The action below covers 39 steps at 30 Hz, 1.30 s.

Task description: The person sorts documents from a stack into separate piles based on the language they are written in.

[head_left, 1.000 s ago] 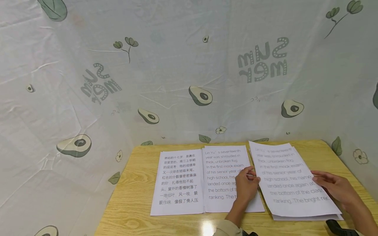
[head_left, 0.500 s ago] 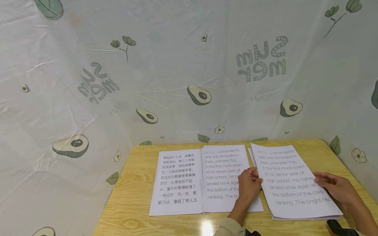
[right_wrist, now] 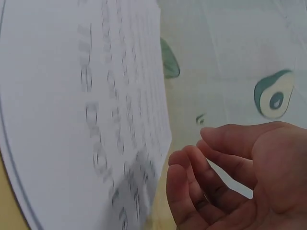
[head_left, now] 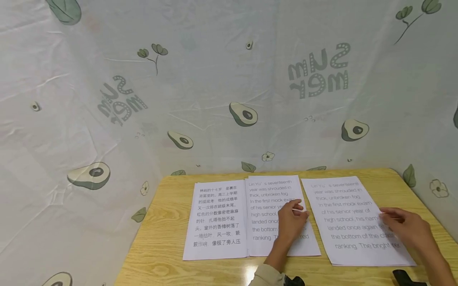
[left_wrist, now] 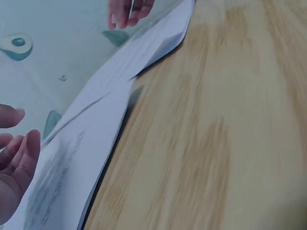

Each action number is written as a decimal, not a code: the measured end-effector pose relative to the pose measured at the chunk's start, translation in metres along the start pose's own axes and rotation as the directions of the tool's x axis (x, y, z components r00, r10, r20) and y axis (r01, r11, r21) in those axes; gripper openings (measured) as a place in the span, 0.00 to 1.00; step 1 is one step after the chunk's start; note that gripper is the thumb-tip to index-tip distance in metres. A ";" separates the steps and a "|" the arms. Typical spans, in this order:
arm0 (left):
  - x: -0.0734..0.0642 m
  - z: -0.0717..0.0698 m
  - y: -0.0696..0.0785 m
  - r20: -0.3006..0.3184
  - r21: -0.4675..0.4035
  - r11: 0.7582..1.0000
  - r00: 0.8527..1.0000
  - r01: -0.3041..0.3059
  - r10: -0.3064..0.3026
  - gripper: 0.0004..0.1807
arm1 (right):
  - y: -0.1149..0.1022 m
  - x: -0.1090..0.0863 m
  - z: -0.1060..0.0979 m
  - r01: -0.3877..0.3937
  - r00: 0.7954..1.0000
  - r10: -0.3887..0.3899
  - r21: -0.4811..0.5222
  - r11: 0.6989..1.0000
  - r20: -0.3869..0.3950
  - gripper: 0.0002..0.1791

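Observation:
On the right of the table lies a stack of white paper [head_left: 347, 218] printed with large English text. My right hand [head_left: 408, 228] is at its right edge, fingers loosely bent; in the right wrist view the hand [right_wrist: 230, 177] has nothing between thumb and fingertips. My left hand [head_left: 291, 220] hovers over the right part of the middle English-text sheets [head_left: 264, 214] and hides some lines. The left wrist view shows this hand [left_wrist: 17, 163] with thumb and fingers apart, holding nothing. To the left, sheets with Chinese text [head_left: 214, 222] lie flush against the middle ones.
A light wooden table [head_left: 157, 234] bears the papers, with a narrow strip of wood between the middle and right stacks. Behind it hangs a pale cloth [head_left: 214, 79] printed with avocados, leaves and lettering. A black strap piece [head_left: 408, 278] shows by the right wrist.
The top sheet on the right, raised and askew before, now lies flat and lined up on its stack. My left hand has let go of its left edge and moved left; the right hand has released it.

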State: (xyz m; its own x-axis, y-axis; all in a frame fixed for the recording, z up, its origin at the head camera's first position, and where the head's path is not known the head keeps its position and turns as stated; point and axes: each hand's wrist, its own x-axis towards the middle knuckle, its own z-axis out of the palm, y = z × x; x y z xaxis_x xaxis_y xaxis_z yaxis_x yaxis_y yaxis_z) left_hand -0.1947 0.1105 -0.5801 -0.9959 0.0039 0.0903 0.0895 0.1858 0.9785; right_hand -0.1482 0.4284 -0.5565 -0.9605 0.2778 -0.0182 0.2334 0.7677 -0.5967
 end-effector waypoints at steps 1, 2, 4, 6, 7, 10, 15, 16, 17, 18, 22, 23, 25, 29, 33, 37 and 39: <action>0.001 -0.005 -0.001 0.002 -0.005 1.000 1.000 0.004 -0.004 0.23 | -0.006 -0.001 0.001 0.003 1.000 -0.003 0.022 1.000 0.019 0.29; 0.002 -0.011 -0.003 0.001 -0.005 1.000 1.000 0.007 -0.007 0.23 | -0.012 -0.003 0.003 0.008 0.999 -0.010 0.046 0.999 0.039 0.30; 0.004 -0.022 -0.007 -0.009 0.006 1.000 1.000 0.015 -0.015 0.22 | -0.026 -0.006 0.010 0.036 0.995 -0.045 0.106 0.994 0.084 0.31; 0.005 -0.033 -0.011 -0.018 0.025 1.000 1.000 0.019 -0.018 0.22 | -0.040 -0.008 0.021 0.066 0.990 -0.086 0.166 0.984 0.115 0.31; 0.006 -0.038 -0.012 -0.023 0.036 0.999 1.000 0.020 -0.019 0.22 | -0.048 -0.009 0.027 0.077 0.987 -0.102 0.192 0.978 0.127 0.31; 0.007 -0.055 -0.017 -0.037 0.071 0.997 0.999 0.022 -0.020 0.22 | -0.069 -0.012 0.045 0.107 0.976 -0.148 0.238 0.965 0.160 0.29; 0.009 -0.086 -0.024 -0.039 0.108 0.993 0.999 0.039 -0.035 0.21 | -0.102 -0.012 0.069 0.132 0.963 -0.187 0.263 0.956 0.195 0.27; 0.009 -0.093 -0.025 -0.035 0.113 0.993 0.999 0.043 -0.039 0.21 | -0.108 -0.013 0.073 0.133 0.961 -0.192 0.273 0.953 0.200 0.26; 0.009 -0.100 -0.026 -0.034 0.118 0.992 0.999 0.046 -0.042 0.21 | -0.113 -0.013 0.076 0.133 0.959 -0.195 0.282 0.950 0.205 0.26; 0.009 -0.107 -0.027 -0.035 0.127 0.991 0.998 0.047 -0.043 0.20 | -0.118 -0.013 0.079 0.134 0.957 -0.200 0.291 0.947 0.210 0.26; 0.011 -0.133 -0.027 -0.036 0.166 0.985 0.998 0.051 -0.046 0.20 | -0.131 -0.015 0.087 0.136 0.952 -0.210 0.307 0.942 0.223 0.26; 0.011 -0.139 -0.027 -0.043 0.184 0.982 0.998 0.053 -0.046 0.20 | -0.133 -0.015 0.089 0.134 0.951 -0.210 0.309 0.942 0.227 0.26; 0.012 -0.149 -0.027 -0.044 0.217 0.975 0.998 0.053 -0.045 0.20 | -0.136 -0.016 0.092 0.131 0.950 -0.209 0.313 0.941 0.232 0.27; 0.014 -0.164 -0.029 -0.043 0.281 0.958 0.998 0.060 -0.050 0.22 | -0.140 -0.017 0.097 0.118 0.951 -0.193 0.296 0.948 0.241 0.28; 0.015 -0.175 -0.032 -0.037 0.313 0.946 0.996 0.086 -0.079 0.22 | -0.143 -0.018 0.098 0.112 0.950 -0.186 0.286 0.952 0.249 0.28; 0.017 -0.183 -0.036 -0.044 0.351 0.931 0.995 0.096 -0.086 0.22 | -0.145 -0.019 0.098 0.102 0.950 -0.180 0.287 0.952 0.257 0.28; 0.019 -0.186 -0.037 -0.044 0.370 0.925 0.996 0.089 -0.078 0.22 | -0.146 -0.019 0.098 0.102 0.948 -0.181 0.288 0.952 0.262 0.28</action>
State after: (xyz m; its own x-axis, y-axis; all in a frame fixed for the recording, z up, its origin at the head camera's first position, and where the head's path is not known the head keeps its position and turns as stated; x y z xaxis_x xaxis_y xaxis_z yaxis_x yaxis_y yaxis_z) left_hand -0.2145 -0.0788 -0.5807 -0.9983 -0.0542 0.0214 -0.0109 0.5360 0.8442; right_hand -0.1792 0.2549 -0.5476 -0.9925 -0.0264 -0.1192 0.0804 0.5935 -0.8008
